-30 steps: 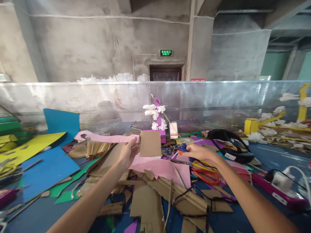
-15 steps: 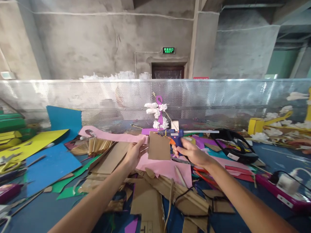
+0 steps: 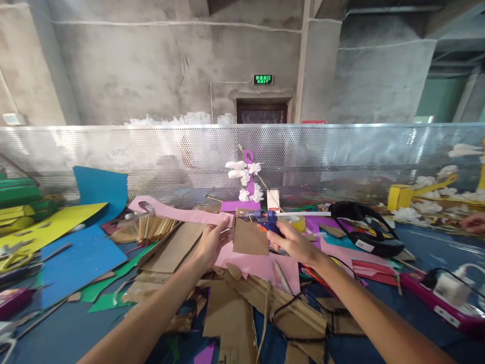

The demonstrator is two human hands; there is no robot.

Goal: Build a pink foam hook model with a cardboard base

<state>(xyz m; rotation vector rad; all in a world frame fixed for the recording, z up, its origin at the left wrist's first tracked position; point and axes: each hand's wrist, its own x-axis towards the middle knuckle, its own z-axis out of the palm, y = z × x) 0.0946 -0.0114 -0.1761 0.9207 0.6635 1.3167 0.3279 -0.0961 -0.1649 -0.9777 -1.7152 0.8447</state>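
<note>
My left hand [image 3: 212,241] is closed on the right end of a long pink paper strip [image 3: 182,215], whose far left end curls into a hook. A brown cardboard piece [image 3: 250,238] stands at that end of the strip, just right of my left fingers; how the two are joined is hidden. In my right hand [image 3: 293,240] is a blue hot glue gun [image 3: 270,222], its fingers wrapped around the handle. The gun lies level, nozzle to the left over the cardboard's top edge, and a white glue stick [image 3: 303,214] pokes out of its back.
A purple stand with white paper flowers [image 3: 249,174] is behind my hands, before a perforated metal screen [image 3: 151,146]. Cardboard scraps [image 3: 231,308] and coloured sheets [image 3: 83,258] litter the table. A black headset [image 3: 366,230] and a purple power strip [image 3: 435,298] lie right. Another person's hand [image 3: 473,222] shows far right.
The glue gun has moved down and slightly left along the cardboard's top edge, and the cardboard has tilted a little. The pink strip has shifted slightly right.
</note>
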